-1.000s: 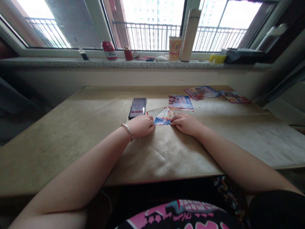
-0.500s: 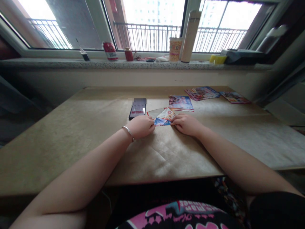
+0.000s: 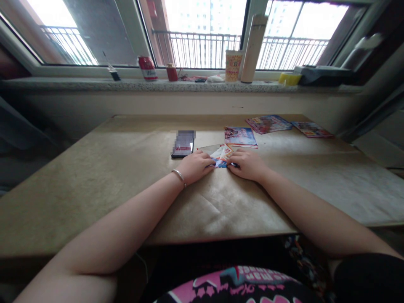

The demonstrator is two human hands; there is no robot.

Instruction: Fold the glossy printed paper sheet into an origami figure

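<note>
A partly folded sheet of colourful printed paper (image 3: 221,155) lies on the table between my hands, its blue folded edge toward me. My left hand (image 3: 198,165), with a silver bangle at the wrist, has its fingers bent together on the paper's left side and hides part of it. At the right end of the folded edge, my right hand (image 3: 246,164) pinches the paper between thumb and fingers. Just beyond my left hand lies a phone (image 3: 183,144) with its screen facing up. A small stack of printed sheets (image 3: 240,137) rests past the paper, to the right.
More printed leaflets (image 3: 268,124) and another small pile of leaflets (image 3: 312,129) lie at the table's back right. Along the windowsill (image 3: 189,86) stand a red can (image 3: 147,68), a small red bottle (image 3: 172,73), a patterned paper cup (image 3: 232,66) and a tall cylinder (image 3: 254,49).
My left hand has slid right along the paper, closer to my right hand, and covers more of the blue folded edge. My right hand stays almost in place.
</note>
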